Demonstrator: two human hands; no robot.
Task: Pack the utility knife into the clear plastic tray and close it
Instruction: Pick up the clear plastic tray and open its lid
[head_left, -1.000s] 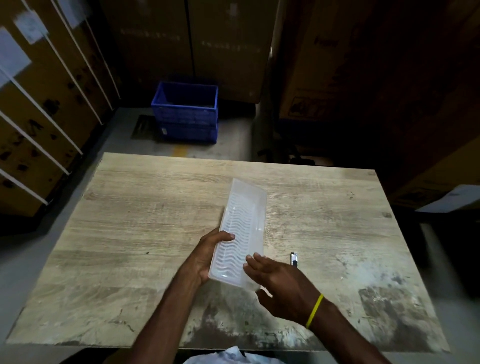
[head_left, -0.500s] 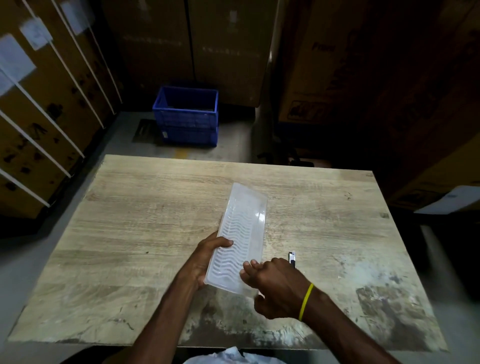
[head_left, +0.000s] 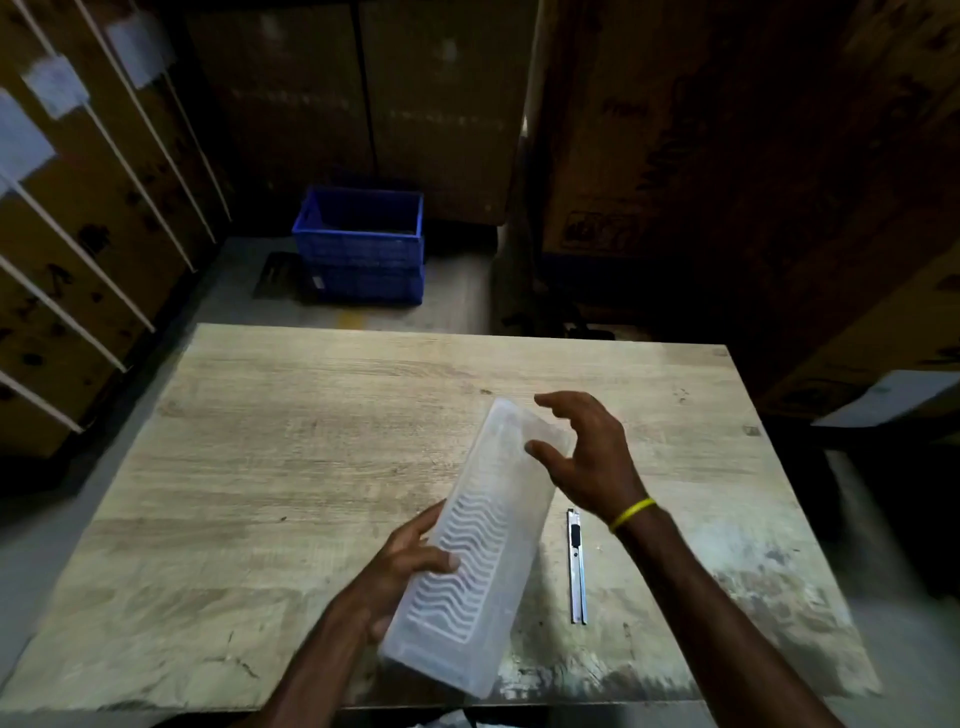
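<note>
Opening comes first: your left hand (head_left: 410, 566) grips the clear plastic tray (head_left: 480, 545) near its close end, lifted off the surface (head_left: 291, 467). Your right hand (head_left: 587, 457) hovers spread and empty at the far end. Utility knife (head_left: 576, 566) lies unpacked just right of the tray.

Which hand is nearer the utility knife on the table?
Right. The right hand hovers just above the utility knife's far end; the left hand is across the clear tray, gripping it.
</note>
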